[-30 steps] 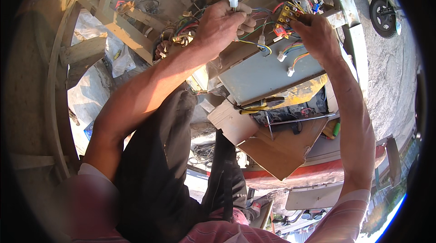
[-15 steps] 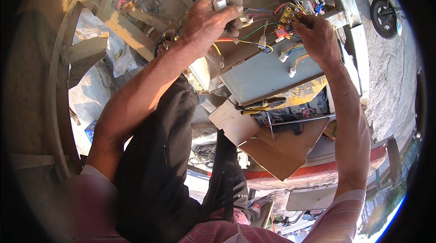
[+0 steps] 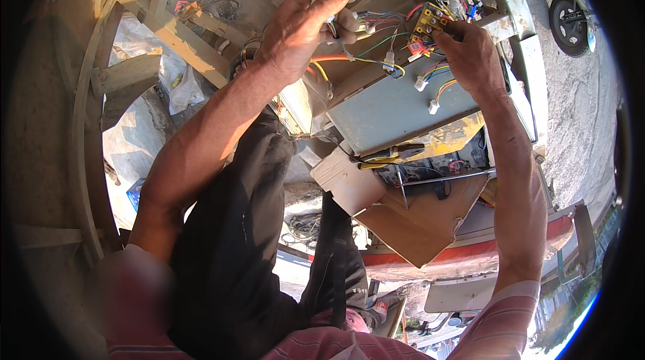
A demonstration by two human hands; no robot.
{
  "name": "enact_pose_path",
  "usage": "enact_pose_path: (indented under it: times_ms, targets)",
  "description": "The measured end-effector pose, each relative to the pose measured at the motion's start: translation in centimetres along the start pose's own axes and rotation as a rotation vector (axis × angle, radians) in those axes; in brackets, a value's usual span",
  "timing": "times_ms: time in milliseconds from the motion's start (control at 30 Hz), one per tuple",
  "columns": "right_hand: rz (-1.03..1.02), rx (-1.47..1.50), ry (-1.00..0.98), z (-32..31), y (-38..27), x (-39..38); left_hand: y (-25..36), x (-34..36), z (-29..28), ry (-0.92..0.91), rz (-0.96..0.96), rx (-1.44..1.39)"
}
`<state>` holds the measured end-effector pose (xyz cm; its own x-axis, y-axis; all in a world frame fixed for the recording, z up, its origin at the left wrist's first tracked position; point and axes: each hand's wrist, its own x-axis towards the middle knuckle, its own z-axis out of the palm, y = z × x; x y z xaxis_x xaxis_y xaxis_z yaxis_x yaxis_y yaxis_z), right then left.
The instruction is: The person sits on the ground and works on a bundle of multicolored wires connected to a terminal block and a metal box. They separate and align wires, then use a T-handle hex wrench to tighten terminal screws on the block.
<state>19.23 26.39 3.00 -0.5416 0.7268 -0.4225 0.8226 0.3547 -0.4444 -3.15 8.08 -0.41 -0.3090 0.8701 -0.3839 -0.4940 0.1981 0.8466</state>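
Observation:
My left hand [image 3: 292, 37] is closed, thumb pressed over the fingers, around a white plug connector mostly hidden in its grip. Thin wires [image 3: 332, 25] come out between its fingers. To the right, my right hand [image 3: 470, 57] pinches the edge of a yellow terminal block [image 3: 428, 22] with screws in rows. A red part [image 3: 416, 47] sits just below that block. Between the hands run coloured wires [image 3: 379, 18]. Two white plugs, an upper one [image 3: 421, 83] and a lower one [image 3: 434, 106], dangle on coloured wires over a grey metal panel [image 3: 390, 108].
Below the panel lie a yellow-and-black handled tool [image 3: 396, 153], a metal rod [image 3: 447, 180] and a cardboard sheet [image 3: 423, 222]. A pale metal frame [image 3: 514, 14] borders the right, with a wheel [image 3: 569, 24] beyond. Wooden beams [image 3: 188, 51] and plastic sheeting [image 3: 151, 51] lie left.
My left hand has turned and shifted slightly left, its thumb now higher, so the white plug it holds is mostly covered. The right hand keeps its place on the terminal block.

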Motion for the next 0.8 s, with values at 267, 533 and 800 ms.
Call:
enact_pose_path:
  times_ms: [267, 533, 800]
  targets:
    - [0.005, 0.003, 0.016, 0.2, 0.1, 0.0, 0.6, -0.3, 0.1, -0.072, 0.022, 0.119]
    - [0.024, -0.009, 0.001, 0.0, -0.2, 0.0, -1.4, -0.1, 3.1, -0.336, 0.573, 1.004]
    - [0.022, -0.016, 0.01, -0.1, -0.5, 0.0, -4.0, 0.6, 4.7, -0.385, 0.55, 1.446]
